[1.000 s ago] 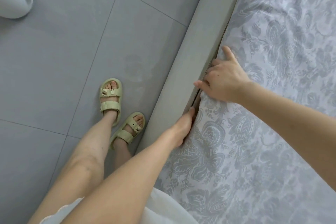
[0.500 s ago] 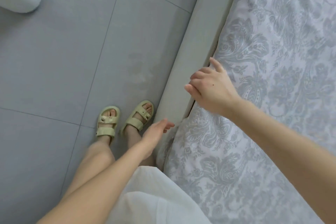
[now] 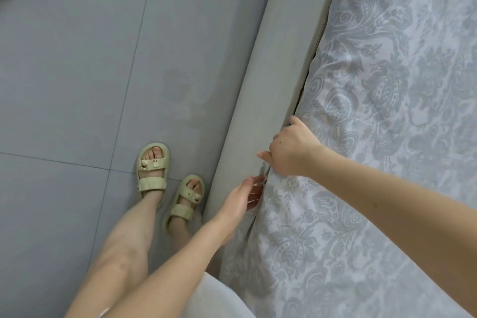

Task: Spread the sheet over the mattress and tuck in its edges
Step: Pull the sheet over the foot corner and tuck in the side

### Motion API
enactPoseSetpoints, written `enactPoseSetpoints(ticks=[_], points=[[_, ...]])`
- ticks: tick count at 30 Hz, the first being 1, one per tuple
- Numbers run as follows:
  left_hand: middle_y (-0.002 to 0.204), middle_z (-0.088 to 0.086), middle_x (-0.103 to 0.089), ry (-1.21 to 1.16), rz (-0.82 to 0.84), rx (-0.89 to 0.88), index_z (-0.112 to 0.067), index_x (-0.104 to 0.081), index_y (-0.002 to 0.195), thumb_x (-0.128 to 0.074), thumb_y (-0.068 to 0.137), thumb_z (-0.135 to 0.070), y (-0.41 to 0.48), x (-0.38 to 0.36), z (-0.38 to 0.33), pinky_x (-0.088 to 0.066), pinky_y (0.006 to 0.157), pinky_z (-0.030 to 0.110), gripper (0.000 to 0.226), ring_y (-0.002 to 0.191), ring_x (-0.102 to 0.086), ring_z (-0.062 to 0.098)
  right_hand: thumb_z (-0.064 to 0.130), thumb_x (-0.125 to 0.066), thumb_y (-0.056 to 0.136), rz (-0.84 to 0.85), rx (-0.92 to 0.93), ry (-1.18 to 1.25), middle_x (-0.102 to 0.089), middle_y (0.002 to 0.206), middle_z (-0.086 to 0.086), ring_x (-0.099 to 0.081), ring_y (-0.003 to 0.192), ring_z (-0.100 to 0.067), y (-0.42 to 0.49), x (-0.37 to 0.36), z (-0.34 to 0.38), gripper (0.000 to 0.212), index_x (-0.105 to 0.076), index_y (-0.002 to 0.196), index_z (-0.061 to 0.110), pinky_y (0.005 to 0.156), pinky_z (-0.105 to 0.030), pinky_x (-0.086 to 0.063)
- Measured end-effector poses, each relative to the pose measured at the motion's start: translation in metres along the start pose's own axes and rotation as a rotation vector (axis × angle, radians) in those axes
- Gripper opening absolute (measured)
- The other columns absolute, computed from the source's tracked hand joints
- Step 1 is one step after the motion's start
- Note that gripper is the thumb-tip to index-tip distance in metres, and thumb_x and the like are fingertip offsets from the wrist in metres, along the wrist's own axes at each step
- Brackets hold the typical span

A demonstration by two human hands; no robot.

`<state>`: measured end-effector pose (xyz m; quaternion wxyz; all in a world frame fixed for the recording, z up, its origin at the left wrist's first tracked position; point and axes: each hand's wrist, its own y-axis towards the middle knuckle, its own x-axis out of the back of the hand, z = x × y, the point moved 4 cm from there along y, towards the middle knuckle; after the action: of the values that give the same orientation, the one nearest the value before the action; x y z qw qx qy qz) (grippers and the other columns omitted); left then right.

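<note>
Single head-worn view, looking steeply down, close over bed edge (image 3: 260,100) and floor (image 3: 77,72)

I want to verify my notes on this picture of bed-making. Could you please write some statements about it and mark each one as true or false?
1. The right hand grips the edge of the sheet. True.
2. The left hand lies flat on the floor. False: it touches the sheet beside the bed frame.
3. The sheet is plain white. False: it bears a grey floral pattern.
4. The person wears sandals. True.
</note>
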<state>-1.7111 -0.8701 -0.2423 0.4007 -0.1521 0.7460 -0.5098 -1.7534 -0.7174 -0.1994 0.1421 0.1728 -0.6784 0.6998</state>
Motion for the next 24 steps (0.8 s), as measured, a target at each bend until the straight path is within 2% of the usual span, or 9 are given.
enactPoseSetpoints(ticks=[4,6,8,10,11,14,16,20,24], points=[[0.127,-0.007,-0.057,0.028,0.140,0.011,-0.024,-0.054,0.126,-0.014,0.102,-0.043,-0.004,-0.016,0.010,-0.042,0.083,0.010,0.050,0.110,-0.054,0.006,0.046,-0.009,0.101,0.107,0.026,-0.097,-0.065,0.114,-0.003,-0.056,0.110,-0.021,0.002,-0.012,0.013,0.063,-0.065,0.102,0.016,0.098,-0.036,-0.029],[0.121,-0.014,-0.052,0.068,0.254,0.039,-0.034,-0.048,0.126,-0.009,0.099,-0.053,0.000,-0.035,0.008,-0.040,0.090,0.014,0.051,0.114,-0.049,0.004,0.046,-0.010,0.101,0.043,0.017,-0.102,-0.068,0.100,-0.002,-0.057,0.090,-0.020,-0.016,-0.015,0.016,0.061,-0.063,0.088,0.019,0.089,-0.034,-0.032],[0.132,-0.012,-0.051,0.078,0.337,0.087,-0.032,-0.049,0.132,-0.015,0.094,-0.064,0.012,-0.053,0.013,-0.037,0.105,0.024,0.061,0.124,-0.047,0.007,0.045,-0.012,0.101,-0.115,-0.048,0.003,-0.066,0.072,-0.005,-0.046,0.065,-0.021,-0.035,-0.017,0.012,0.064,-0.056,0.063,0.017,0.084,-0.035,-0.034],[0.134,-0.005,-0.056,0.021,0.358,0.098,-0.031,-0.053,0.131,-0.022,0.092,-0.067,0.025,-0.059,0.025,-0.036,0.111,0.034,0.062,0.124,-0.050,0.011,0.046,-0.013,0.097,-0.357,-0.089,0.047,-0.041,0.039,-0.004,-0.035,0.048,-0.022,-0.036,-0.017,0.011,0.069,-0.036,0.041,0.013,0.077,-0.036,-0.041],[0.131,-0.003,-0.059,-0.027,0.331,0.117,-0.032,-0.055,0.129,-0.024,0.090,-0.068,0.030,-0.056,0.031,-0.037,0.110,0.037,0.061,0.122,-0.053,0.013,0.048,-0.008,0.093,-0.383,-0.097,0.074,-0.031,0.036,-0.001,-0.035,0.045,-0.022,-0.030,-0.017,0.009,0.068,-0.028,0.038,0.013,0.078,-0.036,-0.043],[0.127,-0.001,-0.062,-0.076,0.200,0.139,-0.030,-0.057,0.126,-0.018,0.089,-0.072,0.036,-0.035,0.040,-0.041,0.106,0.038,0.069,0.118,-0.056,0.017,0.050,-0.004,0.097,-0.143,-0.098,0.186,-0.055,0.054,-0.004,-0.057,0.069,-0.027,-0.007,-0.028,0.009,0.079,-0.053,0.053,0.008,0.098,-0.035,-0.034],[0.125,0.005,-0.063,-0.086,0.084,0.149,-0.021,-0.060,0.123,-0.017,0.091,-0.068,0.027,-0.018,0.041,-0.044,0.103,0.037,0.072,0.115,-0.059,0.021,0.047,-0.010,0.101,-0.133,-0.074,0.222,-0.064,0.072,-0.008,-0.061,0.087,-0.026,0.001,-0.024,0.010,0.074,-0.063,0.067,0.007,0.100,-0.033,-0.032],[0.109,0.009,-0.068,-0.006,-0.194,-0.097,-0.011,-0.065,0.109,-0.024,0.101,-0.045,-0.005,0.007,0.043,-0.046,0.099,0.036,0.054,0.104,-0.062,0.021,0.046,-0.010,0.101,-0.139,-0.061,0.219,-0.068,0.098,-0.013,-0.058,0.103,-0.027,-0.001,-0.021,0.013,0.063,-0.045,0.062,0.011,0.102,-0.035,-0.030],[0.119,-0.003,-0.065,0.012,-0.014,-0.059,-0.022,-0.064,0.116,-0.021,0.096,-0.058,-0.015,-0.014,0.060,-0.040,0.104,0.031,0.059,0.110,-0.059,0.012,0.049,-0.012,0.100,-0.110,-0.100,0.226,-0.069,0.095,-0.011,-0.059,0.102,-0.029,-0.009,-0.017,0.010,0.067,-0.062,0.084,0.008,0.097,-0.034,-0.034]])
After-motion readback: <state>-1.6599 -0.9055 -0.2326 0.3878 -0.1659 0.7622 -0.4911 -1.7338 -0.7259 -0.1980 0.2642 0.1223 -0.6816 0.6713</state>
